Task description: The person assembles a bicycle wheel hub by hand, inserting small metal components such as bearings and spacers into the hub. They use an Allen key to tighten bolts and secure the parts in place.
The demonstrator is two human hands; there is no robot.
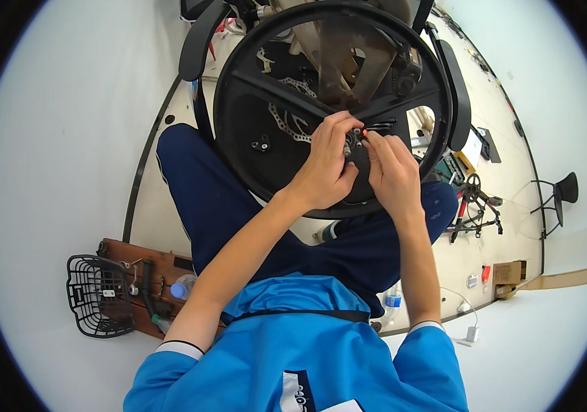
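My left hand [326, 159] is closed around a small grey metal bicycle part [354, 141] that looks like a disc brake caliper. From the other side, my right hand [395, 170] pinches at the same part, its fingertips beside a tiny orange-red piece [365, 132]. What exactly the right fingers hold is mostly hidden. Both hands are above a large black spoked ring [228, 147]. Within its outline, left of my hands, lie a brake rotor [281, 126] and a small black part [261, 143]. Slim black pieces [381, 125] show just beyond my right fingertips.
Black armrests [196, 44] flank the ring. At the lower left, a black wire basket [99, 302] stands beside a reddish-brown board [152, 275] with a bottle [182, 287]. A bicycle frame [472, 213], a cardboard box [508, 272] and a charger [472, 334] are on the right.
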